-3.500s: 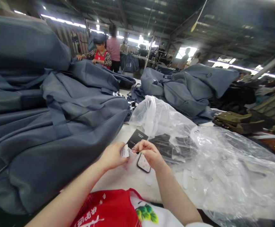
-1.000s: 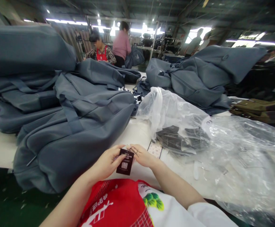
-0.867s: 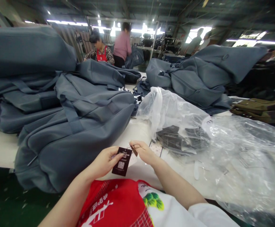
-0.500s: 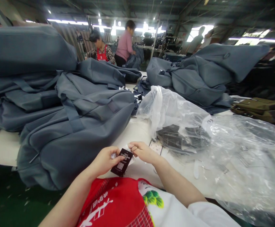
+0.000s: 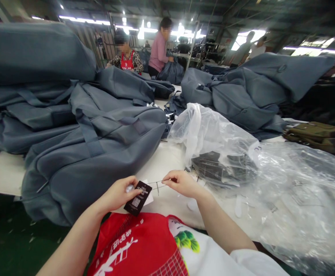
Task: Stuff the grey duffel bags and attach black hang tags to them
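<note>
Between the thumb and fingers of my left hand (image 5: pixel 123 194) is a black hang tag (image 5: pixel 137 197) with white print and a square code. A white card (image 5: pixel 149 198) shows behind the tag's right edge. From the tag's top a thin dark string (image 5: pixel 157 183) stretches across to my right hand (image 5: pixel 181 183), which pinches its far end. A small loop end dangles from the string midway. Left of my hands lies a large blue-grey bag (image 5: pixel 98 165) with a strap handle.
More blue-grey bags (image 5: pixel 35 50) are piled at the left and at the back right (image 5: pixel 242 88). Clear plastic bags (image 5: pixel 299 191) cover the right of the white table (image 5: pixel 167 157), one holding black tags (image 5: pixel 213 166). Olive bags (image 5: pixel 319 134) lie far right. Co-workers (image 5: pixel 159 50) stand behind.
My hands have moved apart, drawing the string out straight between them. The tag has shifted left with my left hand, and the white card behind it shows more.
</note>
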